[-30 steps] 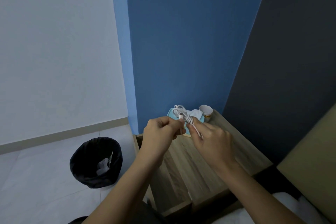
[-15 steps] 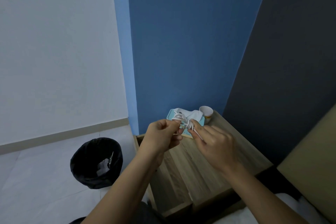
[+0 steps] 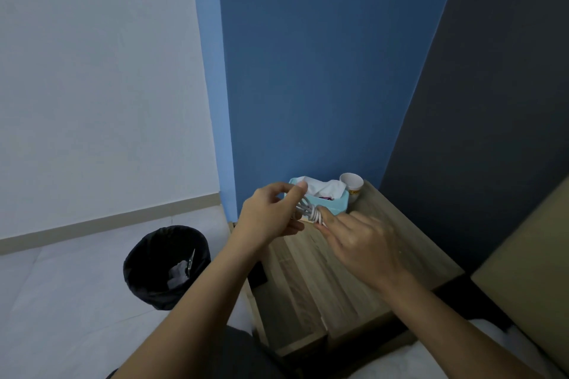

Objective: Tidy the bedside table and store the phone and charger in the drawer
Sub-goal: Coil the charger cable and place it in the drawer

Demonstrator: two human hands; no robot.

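Both hands hold a coiled white charger cable above the wooden bedside table. My left hand grips the looped end between thumb and fingers. My right hand pinches the wound part of the bundle from the right. Behind the cable sits a light-blue tissue box with white tissue sticking out. The phone is not in view, and the drawer front is hidden below my arms.
A small white cup stands at the table's back edge beside the tissue box. A black waste bin with rubbish in it sits on the pale floor to the left. Blue wall behind, dark panel right, white bedding bottom right.
The cable bundle has dropped lower and is wound tighter. My left thumb has lifted and my right hand has shifted slightly right along the coil.
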